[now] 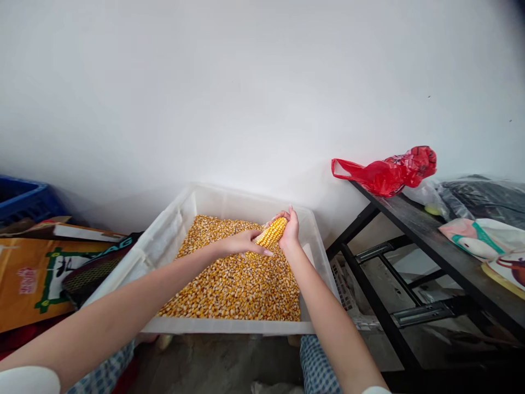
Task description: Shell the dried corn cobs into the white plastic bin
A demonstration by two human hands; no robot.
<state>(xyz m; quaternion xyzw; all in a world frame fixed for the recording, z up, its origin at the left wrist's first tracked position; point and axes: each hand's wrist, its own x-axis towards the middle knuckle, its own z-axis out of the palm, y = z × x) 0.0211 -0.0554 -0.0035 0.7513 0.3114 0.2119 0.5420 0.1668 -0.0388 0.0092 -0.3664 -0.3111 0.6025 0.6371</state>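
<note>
A yellow ear of corn [271,233] is held between both hands, tilted up to the right. My left hand [245,243] grips its lower left end, thumb on the near side. Around the upper right end curls my right hand [291,227], with its fingers partly hidden behind the ear. Both hands are above a deep layer of loose corn kernels [229,284] in a whitish plastic bin [229,326].
To the right stands a black metal-framed table [435,232] with a red plastic bag [394,172] and other bags on it. At left are a blue crate [30,202], an orange cardboard box [24,273] and a dark mesh bag [94,268]. A white wall [246,98] rises behind the bin.
</note>
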